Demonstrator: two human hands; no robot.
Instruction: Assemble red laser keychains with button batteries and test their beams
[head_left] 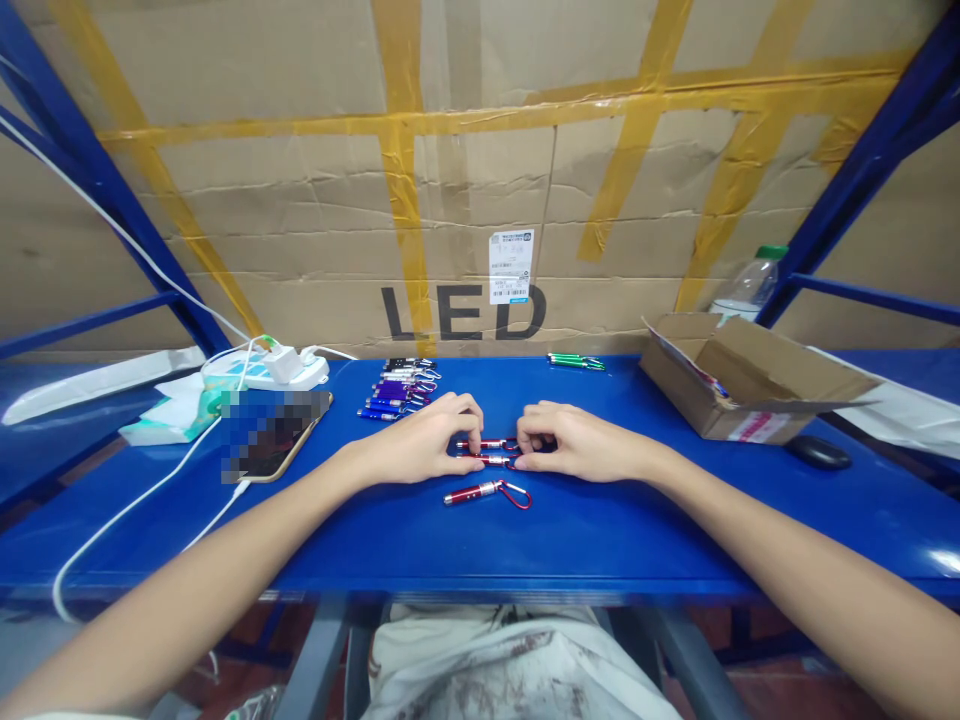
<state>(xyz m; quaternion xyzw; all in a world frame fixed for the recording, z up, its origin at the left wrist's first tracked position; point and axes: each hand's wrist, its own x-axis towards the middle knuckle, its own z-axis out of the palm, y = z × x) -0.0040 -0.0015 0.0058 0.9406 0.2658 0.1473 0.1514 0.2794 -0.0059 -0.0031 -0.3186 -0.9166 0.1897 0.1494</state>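
Note:
Two red keychain flashlights point(491, 452) lie side by side on the blue table, one just behind the other. My left hand point(427, 440) closes thumb and fingers on their left ends. At the right ends, the curled fingers of my right hand point(566, 440) pinch around the clips, which are partly hidden. Nearer to me rests a third red keychain flashlight point(472, 493), its red carabiner pointing right, touched by neither hand. Behind my left hand is a column of blue, purple, silver and black keychain flashlights point(397, 390). Green keychain flashlights point(574, 361) lie at the back.
On the right stand an open cardboard box point(720, 415), a black mouse point(819, 452) and a bottle with a green cap point(754, 285). To the left are a phone point(289, 440) on a white cable, a power strip point(300, 375) and a tissue pack point(169, 415). Large taped cardboard point(300, 230) backs the table.

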